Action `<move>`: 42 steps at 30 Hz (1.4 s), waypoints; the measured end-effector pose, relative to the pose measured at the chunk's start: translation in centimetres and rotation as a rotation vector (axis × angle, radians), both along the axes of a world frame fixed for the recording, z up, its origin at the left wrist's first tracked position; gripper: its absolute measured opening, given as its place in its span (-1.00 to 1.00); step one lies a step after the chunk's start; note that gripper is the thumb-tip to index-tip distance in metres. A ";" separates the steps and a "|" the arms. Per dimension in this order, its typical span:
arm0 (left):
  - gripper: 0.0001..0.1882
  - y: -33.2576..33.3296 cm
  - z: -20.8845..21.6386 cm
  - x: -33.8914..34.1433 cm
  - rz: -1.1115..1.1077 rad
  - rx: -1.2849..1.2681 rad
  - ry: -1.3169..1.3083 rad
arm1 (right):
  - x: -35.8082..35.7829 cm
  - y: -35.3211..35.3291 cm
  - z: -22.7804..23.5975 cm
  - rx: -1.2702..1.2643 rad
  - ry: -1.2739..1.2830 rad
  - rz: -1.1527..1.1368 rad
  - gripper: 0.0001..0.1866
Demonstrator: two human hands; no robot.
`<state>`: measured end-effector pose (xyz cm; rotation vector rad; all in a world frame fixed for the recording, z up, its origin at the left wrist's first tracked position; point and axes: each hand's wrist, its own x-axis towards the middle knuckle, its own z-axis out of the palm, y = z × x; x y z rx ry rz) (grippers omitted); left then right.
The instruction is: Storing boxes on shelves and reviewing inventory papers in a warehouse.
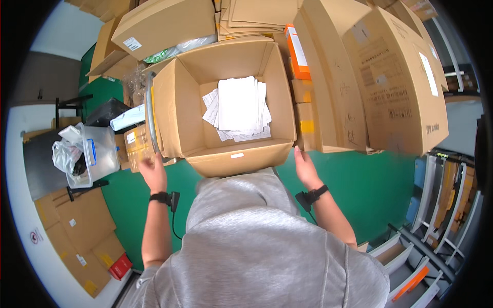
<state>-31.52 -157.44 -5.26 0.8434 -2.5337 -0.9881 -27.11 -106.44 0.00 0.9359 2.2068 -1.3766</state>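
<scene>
In front of me stands an open cardboard box (241,163), with a loose stack of white printed papers (239,105) on its bottom. My left hand (153,173) is by the box's near left corner, at the lower end of a grey curved metal bar (150,110). Its fingers are curled; what they grip, if anything, cannot be made out. At the near right corner, my right hand (305,168) is open, fingers stretched forward along the box's edge. Both wrists wear black straps with small devices.
Large cardboard boxes (395,87) crowd the right, with an orange-and-white box (298,54) beside them. Another carton (164,25) stands behind left. A clear plastic bin (100,156) with bags is at left. Flattened cardboard (77,231) leans lower left. Metal shelving (436,205) stands right, on green floor (354,190).
</scene>
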 end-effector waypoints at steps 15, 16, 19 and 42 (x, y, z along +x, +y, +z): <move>-0.37 5.6 -2.7 0.0 -0.022 0.981 -0.104 | -1.4 -1.7 -9.9 -0.745 0.086 -0.316 -0.09; -0.37 4.5 -3.9 0.2 -0.010 0.977 -0.095 | -1.7 -2.4 -9.0 -0.673 0.123 -0.337 -0.12; -0.78 5.3 -4.5 -1.0 0.020 1.159 0.031 | -1.7 -3.0 -8.9 -0.588 0.151 -0.384 -0.17; -0.71 2.7 -1.0 4.0 -0.400 1.248 0.142 | 9.3 -8.1 -8.1 -0.565 0.034 -0.519 -0.50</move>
